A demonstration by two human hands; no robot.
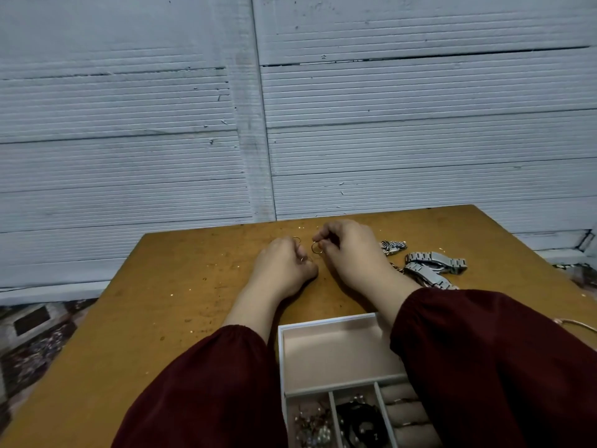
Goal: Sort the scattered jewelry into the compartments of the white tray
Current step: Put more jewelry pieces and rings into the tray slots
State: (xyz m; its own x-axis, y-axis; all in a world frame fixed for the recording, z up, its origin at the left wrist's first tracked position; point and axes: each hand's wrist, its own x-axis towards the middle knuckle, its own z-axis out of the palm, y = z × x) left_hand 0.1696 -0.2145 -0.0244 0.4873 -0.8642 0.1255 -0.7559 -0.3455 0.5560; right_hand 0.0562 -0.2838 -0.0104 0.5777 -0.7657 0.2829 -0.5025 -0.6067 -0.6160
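My right hand [350, 250] pinches a thin gold ring [316, 248] just above the brown table. My left hand [281, 266] is curled beside it and holds small gold rings, one [296, 238] showing at the fingertips. The white tray [281, 360] lies near me between my forearms. Its large far compartment holds nothing that I can see. Small near compartments hold beaded jewelry [311, 421], a dark piece [361, 421] and rings on padded rolls [402, 401].
Silver metal watches [434, 265] and a short silver band [392, 246] lie on the table [181, 302] right of my right hand. A thin gold bangle [578, 324] shows at the right edge. A grey ribbed wall stands behind the table.
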